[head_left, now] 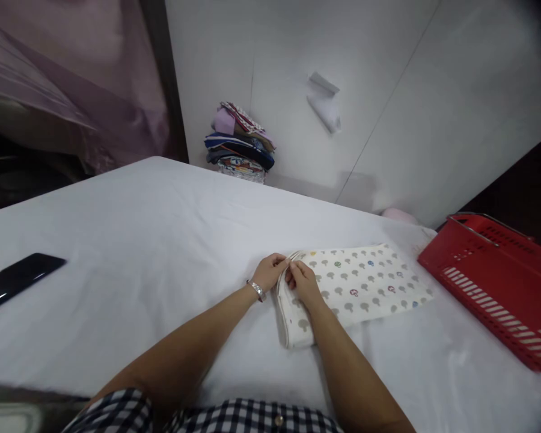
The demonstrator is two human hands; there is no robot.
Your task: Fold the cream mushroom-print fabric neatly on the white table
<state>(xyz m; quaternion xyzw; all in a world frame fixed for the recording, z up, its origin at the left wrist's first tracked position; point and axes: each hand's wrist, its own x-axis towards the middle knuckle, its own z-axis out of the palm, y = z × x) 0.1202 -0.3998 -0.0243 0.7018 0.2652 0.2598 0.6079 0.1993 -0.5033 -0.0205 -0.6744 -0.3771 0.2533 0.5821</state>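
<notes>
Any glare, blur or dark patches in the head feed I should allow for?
Head view: white glare streaks on the dark glossy object; upper-right corner darkened; red basket looks stretched near the edge, probably lens distortion; pink fabric soft; printed cloth, left hand and right hand evenly lit, pattern readable.

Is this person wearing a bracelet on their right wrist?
No: the silver bracelet is on the left wrist; the right wrist, over the mushroom-print cloth, is bare.

Showing matt cloth in mushroom-print fabric (pixel 360 282), showing smooth plastic in red shopping basket (pixel 491 270), glinting metallic on bracelet (pixel 257 291)
</notes>
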